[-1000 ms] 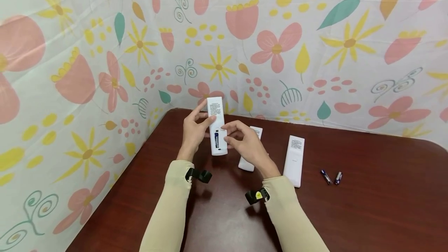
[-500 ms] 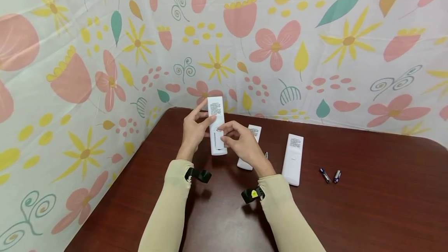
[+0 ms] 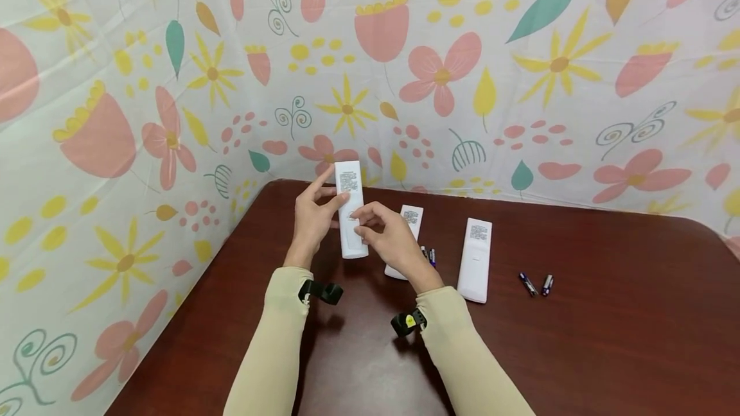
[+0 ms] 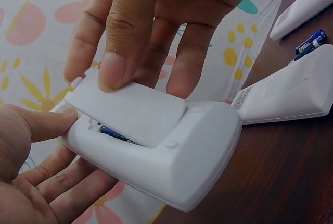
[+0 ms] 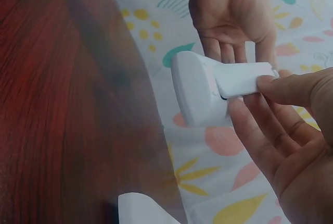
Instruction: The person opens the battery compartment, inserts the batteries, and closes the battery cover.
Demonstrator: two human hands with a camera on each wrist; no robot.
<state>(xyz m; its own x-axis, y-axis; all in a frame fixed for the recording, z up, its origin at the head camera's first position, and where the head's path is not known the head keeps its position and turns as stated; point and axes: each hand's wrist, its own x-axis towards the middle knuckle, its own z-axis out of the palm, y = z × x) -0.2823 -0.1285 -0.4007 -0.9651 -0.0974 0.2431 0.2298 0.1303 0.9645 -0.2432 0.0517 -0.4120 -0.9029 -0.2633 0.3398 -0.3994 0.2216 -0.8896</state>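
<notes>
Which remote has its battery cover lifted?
The remote in the left hand: the right hand pinches its raised cover, baring a battery. The middle one and right one look closed.

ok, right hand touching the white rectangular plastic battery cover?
Touching. The left wrist view shows the right hand with its thumb directly on the cover.

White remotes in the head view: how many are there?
3: the held-up remote, a middle remote on the table, partly hidden behind the right grip, and a rightmost remote beyond it. No others show.
</notes>
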